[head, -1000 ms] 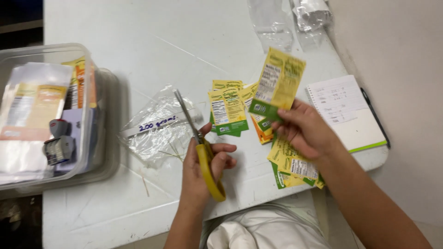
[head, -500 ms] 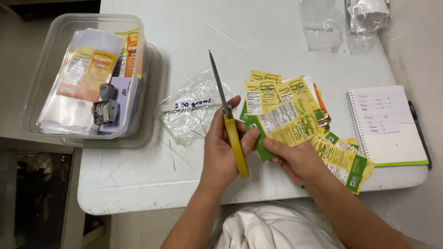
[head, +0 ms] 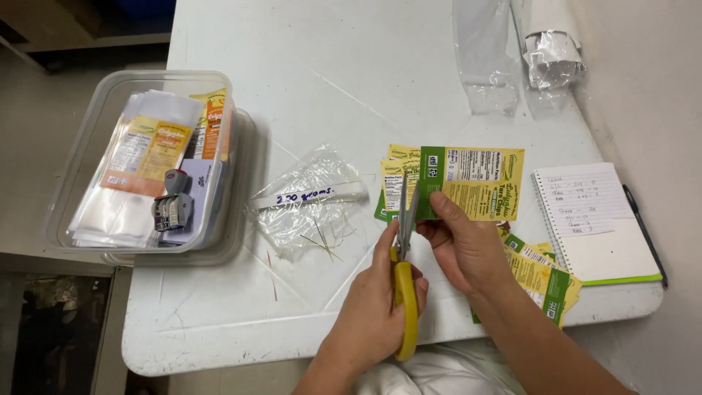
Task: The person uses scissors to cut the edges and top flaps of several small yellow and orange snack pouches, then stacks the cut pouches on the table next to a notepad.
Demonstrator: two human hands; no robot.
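Note:
My left hand (head: pixel 369 318) grips yellow-handled scissors (head: pixel 406 311); their slightly parted blades point away from me and meet the left edge of a yellow and green printed label (head: pixel 479 183). That label is held flat and sideways above the table by my right hand (head: pixel 468 249), pinched at its lower left corner. More of the same labels lie under it (head: pixel 395 162), and others lie fanned by my right wrist (head: pixel 545 278).
A clear plastic bag with a handwritten white strip (head: pixel 307 199) lies left of the scissors. A clear tub (head: pixel 93 117) at the left holds packets and a stamp (head: pixel 173 203). A spiral notebook (head: pixel 599 234) and pen (head: pixel 645 227) lie right; clear plastic bags (head: pixel 482 66) lie beyond.
My right hand has turned the label sideways and brought it over the pile. My left hand has swung the scissors in so the blades reach the label's left edge.

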